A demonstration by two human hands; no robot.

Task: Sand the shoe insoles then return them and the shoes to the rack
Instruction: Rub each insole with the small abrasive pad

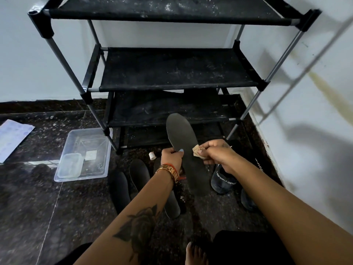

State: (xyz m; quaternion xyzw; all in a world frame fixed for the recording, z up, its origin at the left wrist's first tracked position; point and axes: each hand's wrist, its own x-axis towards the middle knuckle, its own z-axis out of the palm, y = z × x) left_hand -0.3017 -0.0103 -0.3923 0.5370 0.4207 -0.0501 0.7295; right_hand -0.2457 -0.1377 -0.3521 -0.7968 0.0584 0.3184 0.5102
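Left hand (171, 157): gripping the left edge of the dark insole (184, 150), fingers curled around it.
Right hand (215, 152): pinching a small tan piece of sandpaper (197, 151), pressing it on the insole's right edge.
Held insole: being kept above the floor, toe pointing toward the black shoe rack (172, 69).
Other insoles (139, 174): lying on the dark floor under the left forearm.
Black shoe (222, 180): sitting on the floor just right of the held insole.
Clear plastic tray (84, 155): resting left of the rack.

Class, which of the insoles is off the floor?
The long insole gripped by the left hand; the other insoles lie flat on the floor.
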